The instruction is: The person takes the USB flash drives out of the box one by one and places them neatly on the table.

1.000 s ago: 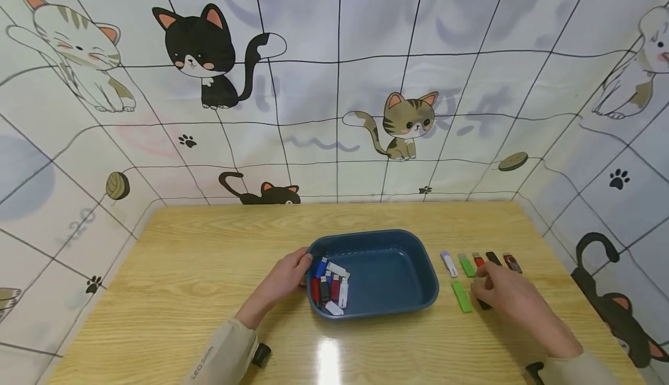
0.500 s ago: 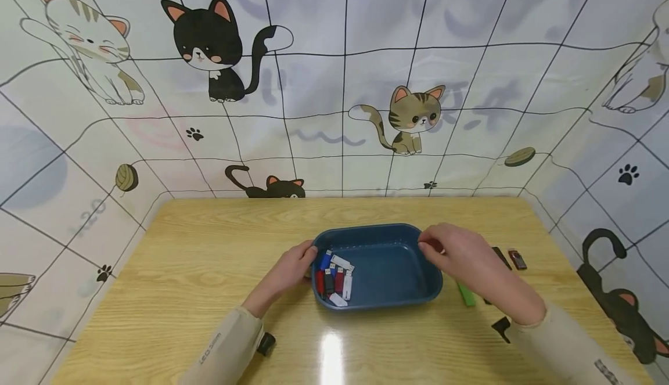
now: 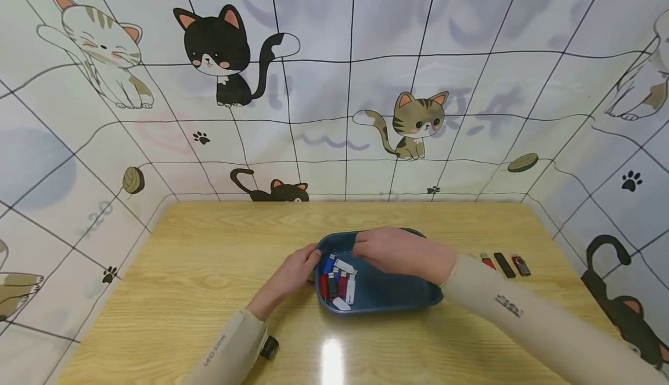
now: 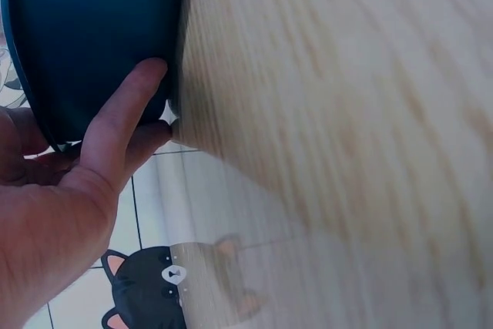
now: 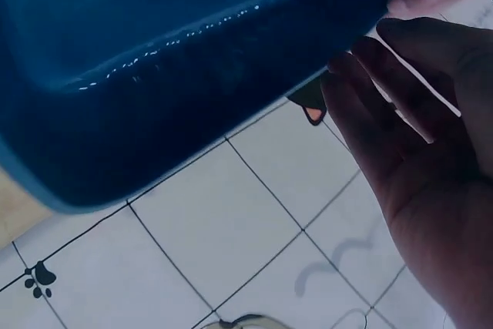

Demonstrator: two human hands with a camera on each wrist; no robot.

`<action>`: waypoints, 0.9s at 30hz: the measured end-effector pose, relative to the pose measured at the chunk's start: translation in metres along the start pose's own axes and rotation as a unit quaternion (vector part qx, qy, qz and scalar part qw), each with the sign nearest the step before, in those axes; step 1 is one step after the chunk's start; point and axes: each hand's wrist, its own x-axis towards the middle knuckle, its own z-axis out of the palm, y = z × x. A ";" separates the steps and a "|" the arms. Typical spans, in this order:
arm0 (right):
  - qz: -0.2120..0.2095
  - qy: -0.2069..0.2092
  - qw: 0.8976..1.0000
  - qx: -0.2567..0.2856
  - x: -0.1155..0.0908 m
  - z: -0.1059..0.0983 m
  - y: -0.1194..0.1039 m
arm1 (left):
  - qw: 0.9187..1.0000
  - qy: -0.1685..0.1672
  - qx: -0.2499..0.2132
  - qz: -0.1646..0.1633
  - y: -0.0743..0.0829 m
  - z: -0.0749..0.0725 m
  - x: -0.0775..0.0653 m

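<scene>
My left hand (image 3: 295,269) grips the left end of a dark blue plastic bin (image 3: 389,298), its thumb at the rim and its fingers against the outer wall, as the left wrist view shows. USB sticks in blue, white, red and black, such as a white one (image 3: 351,290), lie piled in the bin's left part. Over the bin's back half, my right hand (image 3: 394,248) reaches in with bent fingers, its fingertips near the back rim in the right wrist view. I cannot tell whether it holds anything.
Right of the bin on the wooden table (image 3: 219,228) lie a red USB stick (image 3: 488,262), a black one (image 3: 504,265) and a dark red one (image 3: 521,265). My right sleeve (image 3: 517,309) covers the table in front of them. Cat-patterned walls enclose the back and sides.
My right hand has moved left from the row of USB sticks, past the bin's right rim, to over the bin. My left hand stays on the bin's left end.
</scene>
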 end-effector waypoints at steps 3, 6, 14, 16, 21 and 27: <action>-0.001 -0.037 0.999 -0.011 0.015 0.007 -0.001 | 1.000 -0.007 -0.003 0.006 0.000 -0.001 0.000; 0.003 -0.061 0.998 -0.005 0.029 0.013 -0.003 | 1.000 -0.010 -0.009 0.009 0.000 -0.002 0.000; 0.027 -0.125 0.992 0.001 0.045 0.030 -0.003 | 1.000 -0.010 -0.011 0.008 0.000 -0.001 -0.002; 0.047 -0.138 0.989 -0.003 0.043 0.032 -0.002 | 1.000 -0.009 -0.012 0.007 0.000 -0.001 -0.001; 0.082 -0.145 0.986 -0.018 0.038 0.033 0.000 | 1.000 -0.004 -0.007 0.008 0.001 -0.001 0.000; 0.100 -0.143 0.985 -0.013 0.030 0.029 -0.005 | 1.000 -0.002 -0.002 0.004 0.001 -0.001 0.000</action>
